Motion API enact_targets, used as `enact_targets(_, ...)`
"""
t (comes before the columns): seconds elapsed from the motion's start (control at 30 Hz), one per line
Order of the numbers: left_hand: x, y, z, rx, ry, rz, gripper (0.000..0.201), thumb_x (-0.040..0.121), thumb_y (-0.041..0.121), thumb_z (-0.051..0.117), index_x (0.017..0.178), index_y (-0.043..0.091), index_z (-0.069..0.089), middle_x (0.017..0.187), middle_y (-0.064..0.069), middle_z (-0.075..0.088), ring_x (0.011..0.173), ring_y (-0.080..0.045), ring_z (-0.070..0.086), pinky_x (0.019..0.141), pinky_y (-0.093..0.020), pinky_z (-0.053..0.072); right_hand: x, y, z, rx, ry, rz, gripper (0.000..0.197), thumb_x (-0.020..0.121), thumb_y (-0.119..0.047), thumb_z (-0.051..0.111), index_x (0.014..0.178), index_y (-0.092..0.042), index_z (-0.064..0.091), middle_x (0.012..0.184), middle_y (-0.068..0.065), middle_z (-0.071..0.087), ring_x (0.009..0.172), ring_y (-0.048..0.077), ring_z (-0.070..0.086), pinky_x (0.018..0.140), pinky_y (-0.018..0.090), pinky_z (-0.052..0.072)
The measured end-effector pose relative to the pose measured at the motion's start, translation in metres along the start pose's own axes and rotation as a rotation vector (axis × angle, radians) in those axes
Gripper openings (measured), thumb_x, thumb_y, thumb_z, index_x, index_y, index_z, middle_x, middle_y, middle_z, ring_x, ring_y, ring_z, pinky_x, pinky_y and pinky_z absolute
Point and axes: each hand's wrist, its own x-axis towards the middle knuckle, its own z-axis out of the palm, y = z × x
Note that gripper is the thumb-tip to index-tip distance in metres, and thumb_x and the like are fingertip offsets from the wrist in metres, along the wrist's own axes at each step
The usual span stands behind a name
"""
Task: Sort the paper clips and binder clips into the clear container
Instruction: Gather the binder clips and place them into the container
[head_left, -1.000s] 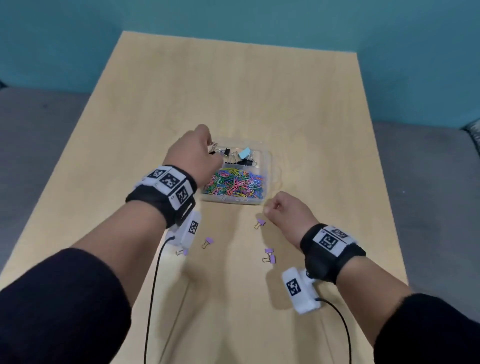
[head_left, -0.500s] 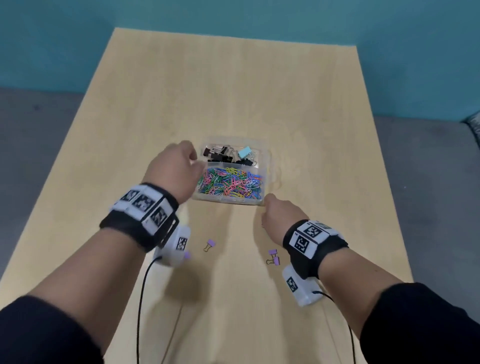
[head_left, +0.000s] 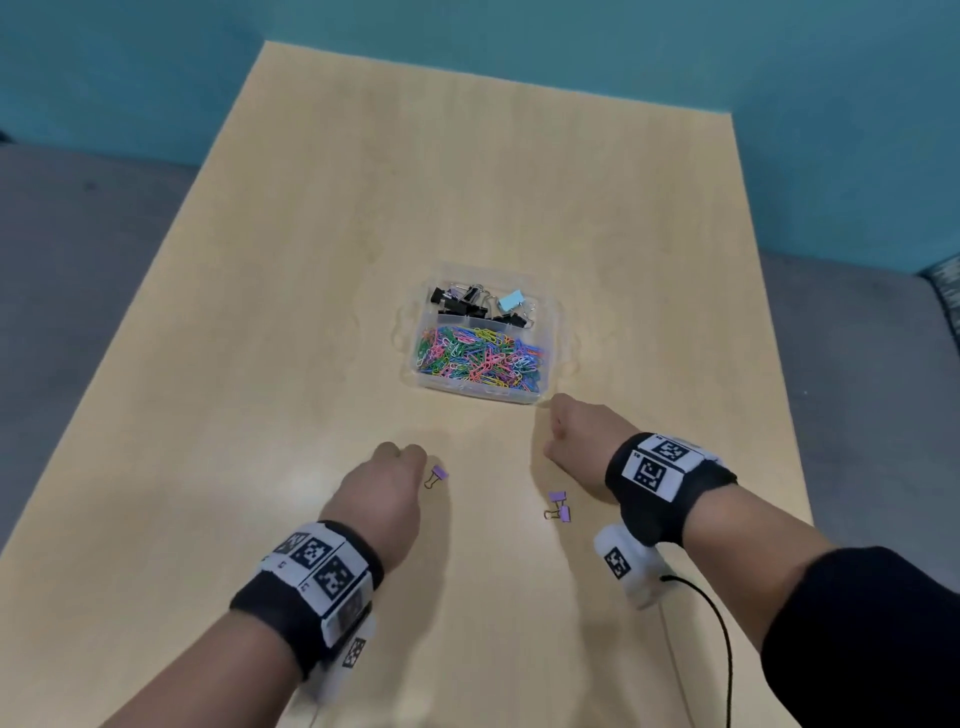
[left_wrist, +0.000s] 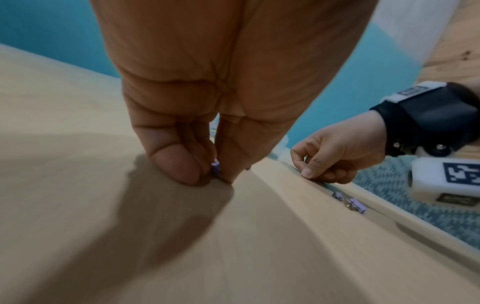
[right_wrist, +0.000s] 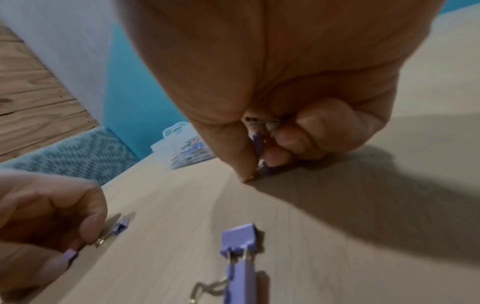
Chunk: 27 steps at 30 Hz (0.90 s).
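The clear container (head_left: 556, 332) sits mid-table, with black and light-blue binder clips in its far compartment and coloured paper clips (head_left: 480, 358) in the near one. In front of it my left hand (left_wrist: 215, 174) is down on the table, pinching a small purple binder clip (left_wrist: 215, 167) between thumb and fingers. Another purple clip (head_left: 436, 475) lies just right of that hand. My right hand (right_wrist: 259, 164), by the container's near right corner, has its fingers curled round a purple binder clip (right_wrist: 257, 144). Two more purple clips (head_left: 558, 506) lie together beside my right wrist.
The pale wooden table (head_left: 311, 260) stretches well beyond the container, with a teal wall behind it. Grey floor lies on both sides. A black cable (head_left: 722, 639) trails from my right wrist camera across the near right of the table.
My left hand has drawn back from the container's far compartment to the near table and closed on a purple clip. The loose clip by my right hand is now inside its fingers.
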Motion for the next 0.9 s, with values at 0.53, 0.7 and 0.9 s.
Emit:
enact_targets(0.53,0.017,0.013,0.002,-0.198,0.133,0.073,0.011,0.088,0.009,0.039,0.091,0.019,0.036,0.089,-0.001,0.054,0.076,-0.029,0.055,0.070,-0.040,0.047,-0.010,0.023,0.013,0.222,0.066,-0.051,0.022,0.078,-0.023,0.062,0.072,-0.020,0.042,0.070,0.004,0.057,0.056,0.020,0.045,0.051,0.030,0.036)
enact_targets(0.7,0.020,0.022,0.001,0.162,-0.014,0.143,0.025,0.097,0.042,0.038,0.099,0.018,0.029,0.098,-0.004,0.050,0.085,-0.030,0.056,0.061,-0.034,0.035,0.003,0.018,-0.029,0.342,0.275,-0.025,0.020,0.073,-0.019,0.066,0.068,-0.018,0.047,0.063,-0.004,0.052,0.057,0.014,0.044,0.051,0.029,0.035)
enact_targets(0.9,0.023,0.028,-0.009,0.313,-0.116,0.179,0.021,0.085,0.005,0.036,0.097,0.019,0.026,0.090,-0.008,0.045,0.068,-0.030,0.043,0.060,-0.037,0.037,0.059,-0.029,-0.097,0.305,0.413,-0.190,0.026,0.077,-0.023,0.069,0.070,-0.021,0.044,0.067,-0.004,0.052,0.062,0.017,0.047,0.051,0.029,0.034)
